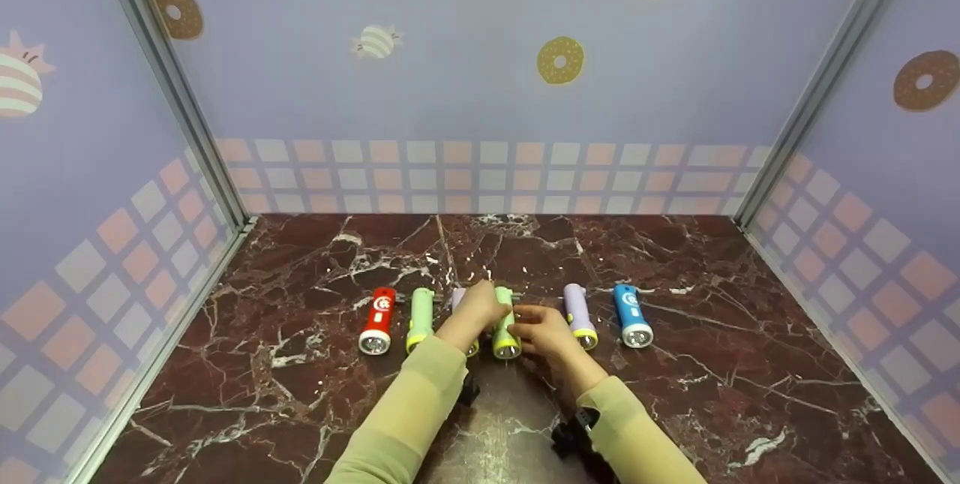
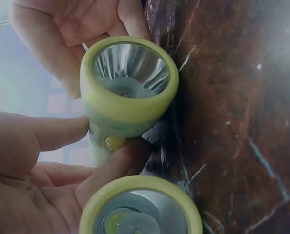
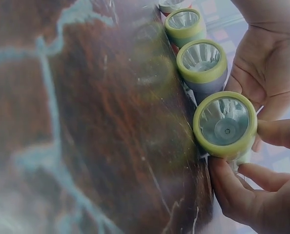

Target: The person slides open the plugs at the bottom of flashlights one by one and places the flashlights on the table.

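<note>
Both hands are at a light green flashlight (image 1: pixel 507 347) with a yellow rim, lying with its lens toward me. My left hand (image 1: pixel 481 309) pinches its body between thumb and fingers, near a yellow switch (image 2: pixel 115 143). From the other side my right hand (image 1: pixel 546 331) grips the head, its thumb and fingers at the yellow rim in the right wrist view. A purple flashlight (image 3: pixel 203 63) lies just left of the green one, partly hidden behind my left hand in the head view.
In the same row lie a red flashlight (image 1: pixel 377 321) and another green one (image 1: pixel 421 311) on the left, then a purple one (image 1: pixel 577 308) and a blue one (image 1: pixel 632 315) on the right. The dark red marbled table (image 1: pixel 712 409) meets patterned walls (image 1: pixel 480 109) at its back and sides.
</note>
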`<state>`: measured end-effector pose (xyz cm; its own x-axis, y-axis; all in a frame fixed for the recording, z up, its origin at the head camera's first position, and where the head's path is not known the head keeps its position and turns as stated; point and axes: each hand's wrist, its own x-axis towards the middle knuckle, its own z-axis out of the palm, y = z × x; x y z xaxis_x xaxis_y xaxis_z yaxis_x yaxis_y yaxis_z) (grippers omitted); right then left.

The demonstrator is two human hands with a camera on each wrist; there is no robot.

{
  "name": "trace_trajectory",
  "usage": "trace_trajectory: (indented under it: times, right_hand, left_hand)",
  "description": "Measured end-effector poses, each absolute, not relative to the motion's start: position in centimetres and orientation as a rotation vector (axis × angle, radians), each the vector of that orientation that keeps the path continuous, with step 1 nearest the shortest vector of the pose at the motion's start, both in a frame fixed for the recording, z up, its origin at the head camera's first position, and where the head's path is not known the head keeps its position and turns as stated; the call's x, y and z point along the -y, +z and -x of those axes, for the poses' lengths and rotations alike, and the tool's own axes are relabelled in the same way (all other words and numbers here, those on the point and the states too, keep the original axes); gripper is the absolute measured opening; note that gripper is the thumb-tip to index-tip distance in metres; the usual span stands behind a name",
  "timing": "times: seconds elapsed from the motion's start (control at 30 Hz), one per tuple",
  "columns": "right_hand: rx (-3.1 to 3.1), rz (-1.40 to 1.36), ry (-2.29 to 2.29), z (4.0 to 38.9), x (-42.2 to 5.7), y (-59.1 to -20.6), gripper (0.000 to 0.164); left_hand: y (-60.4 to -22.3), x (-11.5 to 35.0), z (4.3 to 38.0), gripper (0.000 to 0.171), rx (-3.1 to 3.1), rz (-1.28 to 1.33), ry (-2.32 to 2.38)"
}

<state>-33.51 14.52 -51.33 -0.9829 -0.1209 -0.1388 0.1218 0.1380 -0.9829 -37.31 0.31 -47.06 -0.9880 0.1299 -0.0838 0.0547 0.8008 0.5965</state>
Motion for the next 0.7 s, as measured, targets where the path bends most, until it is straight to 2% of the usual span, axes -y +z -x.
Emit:
trace_trajectory:
  times: [0.23, 0.7]
  right_hand:
    - [-2.229, -0.012, -1.931, 33.59, -14.7, -51.55, 0.047]
    - [-2.239, 0.016, -1.939, 33.44, -14.59, -51.54, 0.046]
  left_hand:
    - [-47.04, -0.47, 37.23, 0.033, -2.882, -0.138, 0.861]
    - [-46.75, -0.33, 37.06, 0.019, -2.9, -0.172, 0.75]
